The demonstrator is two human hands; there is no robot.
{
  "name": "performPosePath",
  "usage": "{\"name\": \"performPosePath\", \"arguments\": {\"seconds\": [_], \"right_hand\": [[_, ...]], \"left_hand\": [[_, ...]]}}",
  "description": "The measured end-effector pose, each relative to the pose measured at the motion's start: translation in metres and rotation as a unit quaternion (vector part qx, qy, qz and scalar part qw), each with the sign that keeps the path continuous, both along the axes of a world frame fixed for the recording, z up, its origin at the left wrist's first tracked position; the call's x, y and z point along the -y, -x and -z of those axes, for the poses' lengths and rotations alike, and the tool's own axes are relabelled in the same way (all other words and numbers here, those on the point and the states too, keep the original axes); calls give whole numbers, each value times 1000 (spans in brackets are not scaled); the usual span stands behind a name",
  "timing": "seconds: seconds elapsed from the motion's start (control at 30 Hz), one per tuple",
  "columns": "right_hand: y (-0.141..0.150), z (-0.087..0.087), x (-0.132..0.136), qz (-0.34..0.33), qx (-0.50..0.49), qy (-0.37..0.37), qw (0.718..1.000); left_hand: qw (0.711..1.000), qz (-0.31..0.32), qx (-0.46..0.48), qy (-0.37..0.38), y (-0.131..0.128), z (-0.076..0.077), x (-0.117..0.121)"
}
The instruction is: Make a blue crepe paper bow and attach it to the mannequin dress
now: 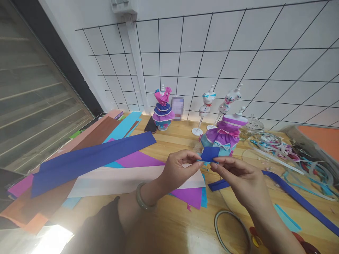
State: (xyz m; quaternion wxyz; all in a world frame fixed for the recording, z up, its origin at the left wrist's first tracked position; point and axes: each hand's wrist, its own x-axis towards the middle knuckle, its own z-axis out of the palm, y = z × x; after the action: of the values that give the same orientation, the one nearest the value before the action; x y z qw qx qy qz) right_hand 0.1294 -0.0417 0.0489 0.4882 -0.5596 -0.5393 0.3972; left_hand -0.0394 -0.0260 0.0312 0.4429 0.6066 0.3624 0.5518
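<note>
Both hands pinch a small dark blue paper piece [209, 153] above the wooden table [174, 225]. My left hand [178, 168], with a pale green bangle on its wrist, grips the piece's left edge between thumb and fingers. At the right edge, my right hand [238, 173] presses the paper with closed fingertips. Just behind the paper stands a small mannequin in a purple and teal paper dress [224, 133]. A long dark blue paper strip [299, 199] lies under my right hand and runs off to the right.
Large sheets of blue, purple, white, brown and orange paper [87, 160] cover the left of the table. Three more small mannequins [162, 107] stand at the back by a gridded white wall. A dark phone [150, 124], glass dishes [254, 126] and paper scraps lie around.
</note>
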Motion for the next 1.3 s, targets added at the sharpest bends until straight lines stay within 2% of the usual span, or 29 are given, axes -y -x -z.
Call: {"name": "performPosePath", "arguments": {"seconds": [0.2,0.37,0.63,0.97,1.17,1.3], "right_hand": [[1,1,1,-18,17,-9,1000],[0,4,0,-29,50,-33,998],[-4,5,-3,-41,157,-143,976],[-4,7,-3,-55,200,-216,954],[-4,7,-4,-64,214,-225,948],[-5,7,-4,-61,225,-225,946]], "left_hand": [[993,20,-91,-75,4,-3,0],[995,29,-84,-48,4,-1,0],[998,32,-51,8,5,2,-2],[996,20,-84,-29,7,0,-4],[988,-12,-125,-85,8,-2,-5],[987,-23,-133,-83,7,-1,-5]]}}
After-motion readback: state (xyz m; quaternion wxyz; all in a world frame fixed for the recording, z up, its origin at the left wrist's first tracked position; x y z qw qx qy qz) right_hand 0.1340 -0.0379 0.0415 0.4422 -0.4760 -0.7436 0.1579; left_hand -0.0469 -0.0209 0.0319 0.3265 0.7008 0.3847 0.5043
